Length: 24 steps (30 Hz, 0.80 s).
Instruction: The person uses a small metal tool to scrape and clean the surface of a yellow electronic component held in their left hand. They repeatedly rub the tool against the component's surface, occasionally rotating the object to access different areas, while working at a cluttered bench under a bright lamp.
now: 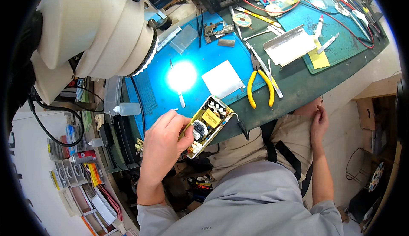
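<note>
My left hand [166,138] grips the near left side of a power supply board [209,119], its thumb and fingers closed on the edge. The board sits in an open, shallow metal case, tilted at the bench's front edge. A yellow-wrapped transformer, a dark coil and several capacitors show on it. From its right end runs a short white lead to a dark cable [243,127]. Beside my knee rests my right hand [319,123], away from the bench, fingers curled together and nothing visible in them. A flat silver cover plate [223,79] lies beyond the board.
A bright glare from the microscope [98,31] covers part of the blue mat [149,82] and a thin blade-like tool. Yellow-handled pliers [260,89] and tweezers [266,72] lie right of the plate. An angled metal cover [289,46] stands farther right. A squeeze bottle [128,109] lies left.
</note>
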Motion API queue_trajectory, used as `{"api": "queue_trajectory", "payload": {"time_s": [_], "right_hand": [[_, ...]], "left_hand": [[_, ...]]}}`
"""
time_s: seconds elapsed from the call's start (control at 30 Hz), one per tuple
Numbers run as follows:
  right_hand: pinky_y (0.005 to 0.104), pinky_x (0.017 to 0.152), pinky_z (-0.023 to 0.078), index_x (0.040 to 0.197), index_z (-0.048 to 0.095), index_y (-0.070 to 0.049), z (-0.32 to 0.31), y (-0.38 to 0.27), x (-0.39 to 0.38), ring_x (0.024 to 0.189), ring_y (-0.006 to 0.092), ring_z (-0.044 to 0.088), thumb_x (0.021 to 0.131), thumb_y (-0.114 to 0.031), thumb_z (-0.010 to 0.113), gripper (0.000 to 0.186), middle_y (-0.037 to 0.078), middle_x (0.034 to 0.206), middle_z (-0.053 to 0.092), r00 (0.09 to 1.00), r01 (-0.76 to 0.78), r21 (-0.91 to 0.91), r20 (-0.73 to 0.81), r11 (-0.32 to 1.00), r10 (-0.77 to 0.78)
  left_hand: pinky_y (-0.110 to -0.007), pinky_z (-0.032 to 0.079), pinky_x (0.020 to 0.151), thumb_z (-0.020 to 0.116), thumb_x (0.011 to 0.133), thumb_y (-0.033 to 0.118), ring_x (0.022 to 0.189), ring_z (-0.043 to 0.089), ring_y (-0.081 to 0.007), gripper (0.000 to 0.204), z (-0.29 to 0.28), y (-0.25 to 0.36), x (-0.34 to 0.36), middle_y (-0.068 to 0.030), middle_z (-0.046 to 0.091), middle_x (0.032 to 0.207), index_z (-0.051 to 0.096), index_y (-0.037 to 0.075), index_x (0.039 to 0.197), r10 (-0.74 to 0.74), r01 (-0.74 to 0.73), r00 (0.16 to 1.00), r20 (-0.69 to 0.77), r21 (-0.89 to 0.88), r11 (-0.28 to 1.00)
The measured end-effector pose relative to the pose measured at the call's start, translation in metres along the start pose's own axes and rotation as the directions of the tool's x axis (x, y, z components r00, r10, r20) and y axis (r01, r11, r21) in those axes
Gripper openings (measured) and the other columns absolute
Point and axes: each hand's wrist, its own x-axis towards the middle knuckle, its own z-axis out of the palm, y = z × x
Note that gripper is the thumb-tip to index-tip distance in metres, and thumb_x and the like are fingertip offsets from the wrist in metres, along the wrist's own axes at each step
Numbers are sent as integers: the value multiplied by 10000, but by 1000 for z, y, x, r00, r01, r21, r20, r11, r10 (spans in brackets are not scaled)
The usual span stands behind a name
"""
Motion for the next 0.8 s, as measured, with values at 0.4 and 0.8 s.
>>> {"api": "queue_trajectory", "payload": {"time_s": [0.4, 0.8], "right_hand": [[334, 935, 545, 1249, 699, -5, 0, 0, 1, 1050, 224, 718, 1069, -91, 535, 259, 135, 1198, 759, 1000, -9, -29, -9, 1000, 9], [325, 926, 532, 1260, 699, -7, 1, 8, 2, 1035, 195, 699, 1091, -134, 531, 271, 119, 1194, 756, 1000, -7, -10, -6, 1000, 7]], "left_hand": [[-330, 525, 607, 738, 855, -10, 690, 641, -206, 92, 8, 4, -6, -94, 590, 811, 671, -10, 917, -29, 29, 997, -77, -1, 1000], [-334, 532, 627, 723, 869, -30, 695, 646, -216, 81, 11, 10, -8, -104, 594, 821, 667, -16, 927, -42, 46, 992, -122, 23, 999]]}}
